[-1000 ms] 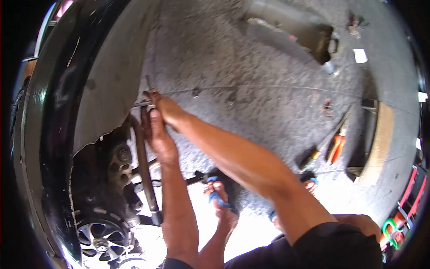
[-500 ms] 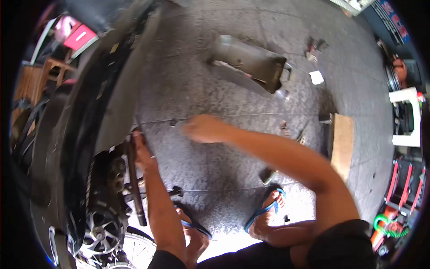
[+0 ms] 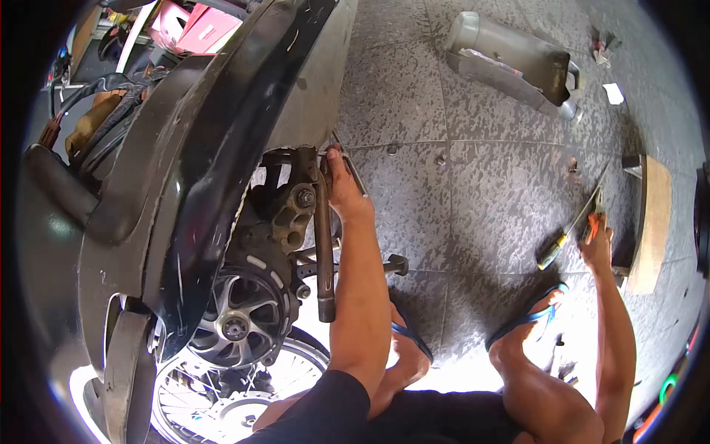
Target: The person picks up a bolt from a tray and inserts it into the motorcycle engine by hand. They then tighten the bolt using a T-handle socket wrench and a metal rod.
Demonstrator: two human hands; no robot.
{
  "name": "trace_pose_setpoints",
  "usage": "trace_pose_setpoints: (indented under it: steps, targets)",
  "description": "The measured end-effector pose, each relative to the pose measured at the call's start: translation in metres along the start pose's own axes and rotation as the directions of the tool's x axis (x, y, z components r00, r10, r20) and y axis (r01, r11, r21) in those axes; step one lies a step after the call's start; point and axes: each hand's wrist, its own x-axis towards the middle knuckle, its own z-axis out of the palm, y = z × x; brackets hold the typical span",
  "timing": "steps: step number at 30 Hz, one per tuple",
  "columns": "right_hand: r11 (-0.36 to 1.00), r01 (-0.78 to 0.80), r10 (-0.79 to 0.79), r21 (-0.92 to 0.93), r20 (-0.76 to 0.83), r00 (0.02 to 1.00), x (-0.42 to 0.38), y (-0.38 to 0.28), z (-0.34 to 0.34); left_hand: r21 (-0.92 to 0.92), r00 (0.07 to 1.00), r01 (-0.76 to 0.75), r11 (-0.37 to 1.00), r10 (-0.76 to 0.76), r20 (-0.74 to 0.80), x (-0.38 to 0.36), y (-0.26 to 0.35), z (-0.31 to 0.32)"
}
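Note:
My left hand is closed at the motorcycle's underside, beside a dark metal tube; a thin metal rod shows at its fingers. What exactly those fingers grip is hidden. On the right, my right hand is closed around the orange handles of pliers, whose jaws point away from me near the floor. Just left of them lies a screwdriver with a yellow and green handle. The black motorcycle body rises beside my left arm.
A cut-open metal container lies on the floor farther off. A wooden block stands right of the pliers. Two small parts lie mid-floor, one a nut. A spoked wheel is at lower left, and a white scrap at upper right.
My right hand has moved from the middle of the floor to the right and taken hold of the pliers. The view has shifted, with my left hand still at the motorcycle. A second small part now shows mid-floor.

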Motion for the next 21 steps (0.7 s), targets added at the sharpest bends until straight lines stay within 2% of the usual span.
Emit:
trace_pose_setpoints:
  steps: [1, 3, 4, 5, 6, 7, 8, 9, 10, 11, 12, 14, 16, 17, 19, 20, 21]
  targets:
    - [0.998, -0.066, 0.066, -0.011, -0.029, 0.997, -0.012, -0.033, -0.025, -0.006, 1.000, 0.001, 1.000, -0.001, 0.013, 0.001, -0.003, -0.004]
    - [0.973, -0.130, 0.169, 0.191, -0.207, 0.964, 0.026, 0.019, 0.014, -0.022, 0.999, 0.035, 0.999, -0.036, -0.028, 0.007, -0.008, -0.006]
    - [0.974, -0.124, 0.166, 0.190, -0.221, 0.961, 0.023, 0.006, -0.006, -0.035, 0.999, 0.031, 0.999, -0.032, -0.026, 0.006, -0.005, 0.000]
    - [0.861, -0.141, 0.172, 0.489, -0.019, 0.985, 0.005, -0.033, -0.043, -0.015, 0.999, 0.033, 0.999, -0.033, -0.034, 0.002, -0.001, 0.002]
    - [0.654, -0.210, 0.108, 0.726, 0.185, 0.977, -0.017, -0.081, -0.081, 0.013, 0.998, 0.035, 0.999, -0.035, -0.045, -0.001, 0.001, 0.002]
    - [0.639, -0.180, -0.002, 0.748, 0.236, 0.972, -0.041, -0.137, -0.117, 0.025, 0.998, 0.034, 0.999, -0.033, -0.054, -0.003, 0.002, 0.001]
    - [0.529, -0.263, -0.016, 0.807, 0.320, 0.947, -0.054, -0.181, -0.134, 0.010, 0.998, 0.036, 0.999, -0.036, -0.047, -0.003, 0.002, 0.001]
    - [0.436, -0.384, -0.102, 0.814, 0.469, 0.877, -0.058, -0.212, -0.147, -0.003, 0.999, 0.040, 0.999, -0.041, -0.036, -0.002, 0.001, 0.000]
    - [0.455, -0.428, -0.296, 0.781, 0.586, 0.754, -0.050, -0.231, -0.149, -0.003, 0.998, 0.060, 0.998, -0.060, -0.009, 0.002, -0.002, -0.004]
    - [0.485, -0.491, -0.362, 0.723, 0.678, 0.640, -0.041, -0.261, -0.153, 0.007, 0.998, 0.056, 0.998, -0.056, -0.010, 0.004, -0.004, -0.007]
    - [0.527, -0.473, -0.473, 0.706, 0.706, 0.527, -0.029, -0.288, -0.148, 0.022, 0.999, 0.033, 0.999, -0.033, 0.003, 0.005, -0.006, -0.010]
    - [0.641, -0.399, -0.511, 0.656, 0.752, 0.416, -0.008, -0.344, -0.131, 0.058, 0.999, -0.039, 0.998, 0.037, 0.037, 0.009, -0.007, -0.012]
    - [0.729, -0.346, -0.530, 0.591, 0.807, 0.260, 0.016, -0.391, -0.104, 0.047, 0.997, -0.061, 0.997, 0.059, 0.041, 0.010, -0.008, -0.012]
    - [0.716, -0.368, -0.543, 0.593, 0.805, 0.241, 0.025, -0.408, -0.092, 0.015, 0.997, -0.067, 0.998, 0.066, 0.046, 0.007, -0.007, -0.011]
    - [0.839, -0.222, -0.415, 0.497, 0.848, 0.330, 0.035, -0.439, -0.075, 0.031, 0.991, -0.120, 0.992, 0.118, 0.059, -0.002, 0.001, 0.001]
    - [0.833, -0.228, -0.429, 0.505, 0.848, 0.311, 0.027, -0.454, -0.081, 0.057, 0.991, -0.123, 0.991, 0.120, 0.061, -0.007, 0.005, 0.006]
    - [0.790, -0.194, -0.527, 0.582, 0.805, 0.272, 0.019, -0.467, -0.089, 0.081, 0.991, -0.124, 0.989, 0.119, 0.064, -0.009, 0.008, 0.007]
